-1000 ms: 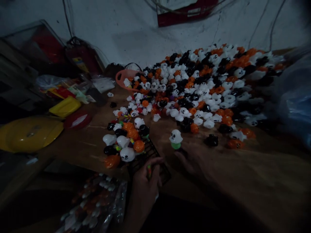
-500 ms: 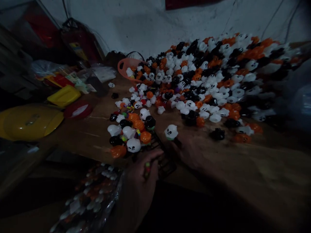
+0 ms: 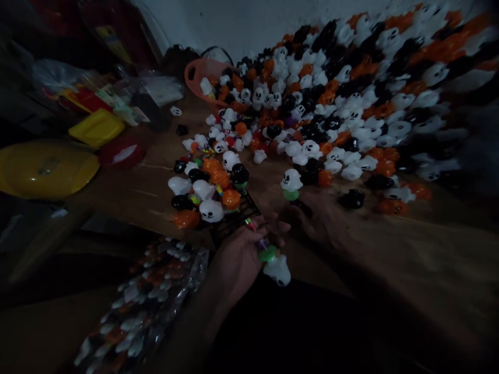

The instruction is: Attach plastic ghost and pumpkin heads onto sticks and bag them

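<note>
My left hand (image 3: 244, 249) is closed around a ghost-topped candy tube. Its white ghost head (image 3: 278, 270) and green collar (image 3: 267, 253) hang tilted down to the right, and coloured bits show between my fingers. To the right, the fingers of my right hand (image 3: 322, 218) are closed at the base of another ghost topper (image 3: 291, 180), upright with a green collar; its lower part is hidden in shadow. Beside my left hand a black rack (image 3: 249, 206) holds several white, orange and black toppers (image 3: 211, 211).
A large heap of ghost, pumpkin and black toppers (image 3: 351, 114) covers the back right, beside an orange basket (image 3: 191, 75). At left lie a yellow lid-like piece (image 3: 49, 163), a yellow tray (image 3: 97, 128) and a red dish (image 3: 120, 153). A clear bag of toppers (image 3: 136, 311) sits below the table edge.
The view has tilted down. My left hand has turned, bringing a ghost-topped tube into sight. My right hand and its ghost topper have moved away and rightward, showing more of the green collar.
</note>
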`<action>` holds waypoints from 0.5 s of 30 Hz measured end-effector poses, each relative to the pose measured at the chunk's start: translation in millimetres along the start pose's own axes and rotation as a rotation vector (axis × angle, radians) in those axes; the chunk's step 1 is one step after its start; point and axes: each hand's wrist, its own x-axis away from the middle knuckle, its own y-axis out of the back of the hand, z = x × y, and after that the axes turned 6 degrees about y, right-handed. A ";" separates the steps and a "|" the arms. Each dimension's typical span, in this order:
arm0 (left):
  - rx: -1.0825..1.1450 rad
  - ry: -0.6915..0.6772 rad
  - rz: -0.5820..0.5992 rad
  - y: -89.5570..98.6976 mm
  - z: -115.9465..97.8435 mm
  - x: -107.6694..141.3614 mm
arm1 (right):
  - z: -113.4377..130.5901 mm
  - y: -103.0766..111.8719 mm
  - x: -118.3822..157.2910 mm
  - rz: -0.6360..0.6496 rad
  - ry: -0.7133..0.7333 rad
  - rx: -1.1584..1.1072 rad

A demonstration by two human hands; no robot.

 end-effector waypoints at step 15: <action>-0.260 0.137 -0.022 -1.2 31.2 -9.7 | 0.0 -1.8 11.2 0.022 -0.089 -0.057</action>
